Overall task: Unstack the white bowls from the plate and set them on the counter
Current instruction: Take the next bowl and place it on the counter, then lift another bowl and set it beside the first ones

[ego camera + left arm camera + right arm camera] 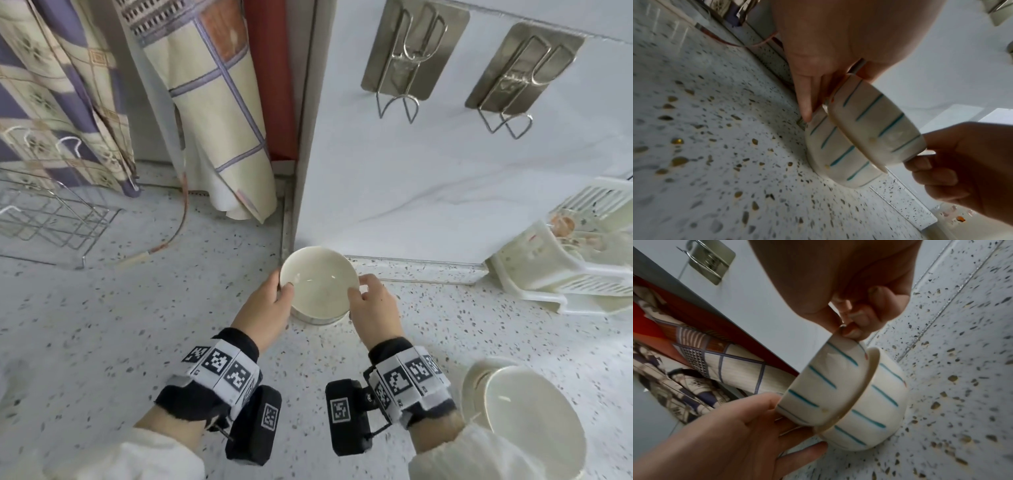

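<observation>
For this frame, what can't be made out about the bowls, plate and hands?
- Lower bowl: head view shows only a sliver under the upper bowl.
- Plate: mostly covered by the bowl at lower right; how many bowls sit there is unclear.
- Left hand and right hand: fingers under the rim hidden in the head view.
- Drying rack: contents blurred, cut off by the edge.

Upper bowl (318, 277) held at frame centre, nested in lower bowl (838, 155), which is set on the worktop (137, 325). Plate (474, 390) at lower right, another bowl (534, 411) on it. Wire rack (51, 219) at left, drainer (565, 267) at right edge.
</observation>
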